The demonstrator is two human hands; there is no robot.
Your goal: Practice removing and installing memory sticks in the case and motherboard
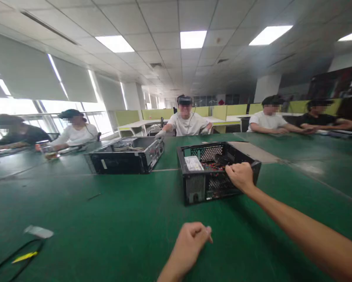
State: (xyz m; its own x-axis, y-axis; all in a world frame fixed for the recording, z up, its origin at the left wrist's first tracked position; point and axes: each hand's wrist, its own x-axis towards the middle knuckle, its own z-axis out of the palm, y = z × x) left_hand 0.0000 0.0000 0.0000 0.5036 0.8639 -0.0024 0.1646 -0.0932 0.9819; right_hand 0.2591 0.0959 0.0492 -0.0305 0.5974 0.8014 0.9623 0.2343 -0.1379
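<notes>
An open black computer case (196,188) lies on its side on the green table. Inside it show a pale metal box with a label (194,163), red and dark wires, and perforated panels. My right hand (240,176) is wrapped round the near top edge of this case, toward its right corner. Closer to me, my left hand (192,243) hovers over or rests on the table, apart from the case. Its fingers are curled with thumb and forefinger together; whatever they hold, if anything, is hidden.
A second open computer case (120,162) stands left, touched by the gloved hand (160,134) of a person opposite. On the green table (120,223) lie a black cable (23,266) with a yellow tag (24,257), a whitish packet (38,232) and a thin dark rod (93,196). Several people sit around.
</notes>
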